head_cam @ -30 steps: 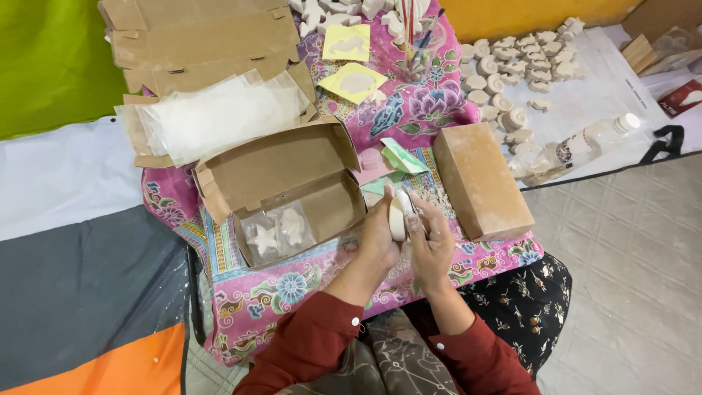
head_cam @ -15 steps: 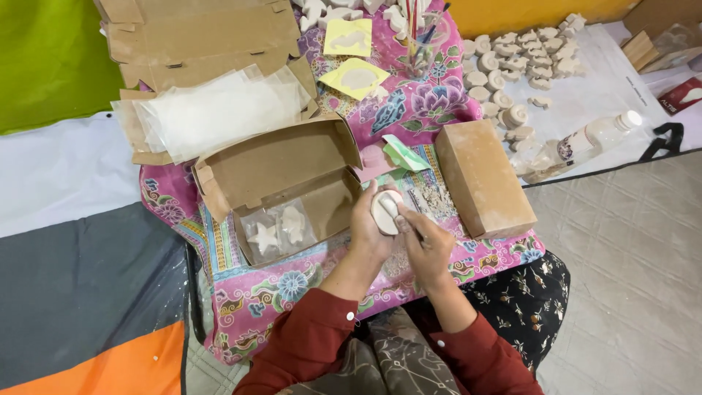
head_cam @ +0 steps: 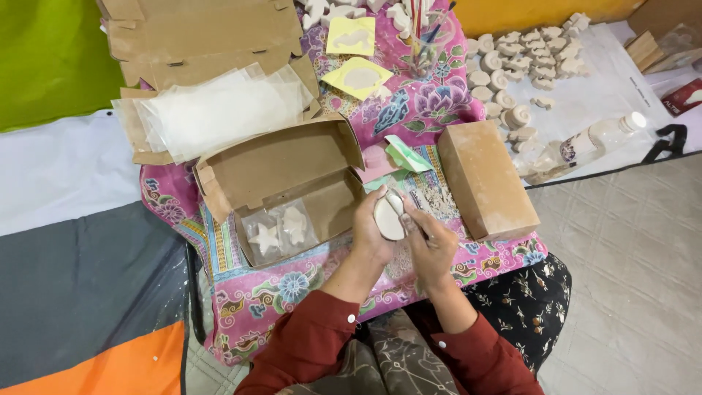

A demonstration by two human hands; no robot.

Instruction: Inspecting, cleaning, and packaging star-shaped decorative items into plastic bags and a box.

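A small white plaster piece (head_cam: 388,217), rounded and pale, is held just above the near edge of the worktop (head_cam: 256,300), between the open cardboard box (head_cam: 281,179) and the closed brown box (head_cam: 486,179). The left hand (head_cam: 373,234) cradles it from below and behind, fingers curled and grasping its edge so that its broad face turns up toward the person, which seems meant to steady it for working. The right hand (head_cam: 430,245) comes in from the other side, fingers pinched together against the piece's right edge; it may hold a thin tool there, though that is too small to tell. Crumbs and pale dust (head_cam: 431,203) lie on the flowered pink cloth just beyond the hands, likely fallen from such pieces. Both forearms, in dark red sleeves, rise from the lap and converge, wrists bent slightly inward. The open box holds a clear bag with star-like white shapes (head_cam: 281,228). Farther off lie a stack of clear plastic bags (head_cam: 219,110) on flattened cardboard, two yellow cards (head_cam: 358,77), rows of white figures (head_cam: 526,55) on a sheet, and a plastic bottle (head_cam: 592,143) on its side.
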